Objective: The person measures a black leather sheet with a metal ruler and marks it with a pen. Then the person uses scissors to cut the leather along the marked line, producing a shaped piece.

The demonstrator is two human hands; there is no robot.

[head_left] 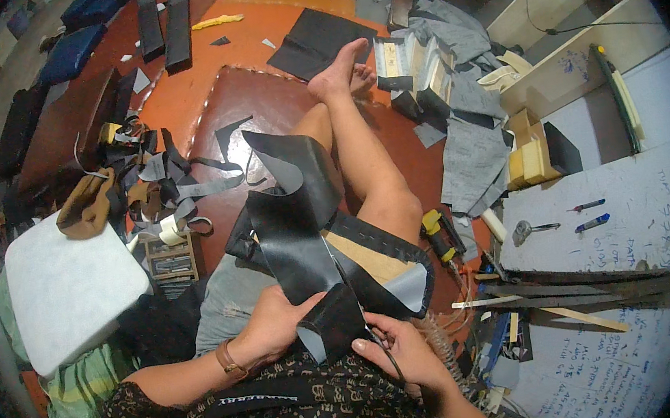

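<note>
A cluttered workshop floor of orange-red covering fills the frame, strewn with scraps and tools. Nearest, at the lower middle, the left hand grips a folded black leather piece, its fingers closed around the fold from the left. Just beside it, the right hand pinches the lower edge of the same leather, fingers closed on it and on what looks like a thin dark tool or cord; which one cannot be told. The leather rises from the hands over the person's lap toward the centre of the frame, its grey underside showing at the curl and at the lower right corner. Beyond it a bare leg stretches toward the upper middle, the foot resting by a dark flat sheet. At left centre lies a white foam cushion, with a tangle of leather straps above it. On the right, a white bench carries two pens, and grey fabric lies heaped beside it.
</note>
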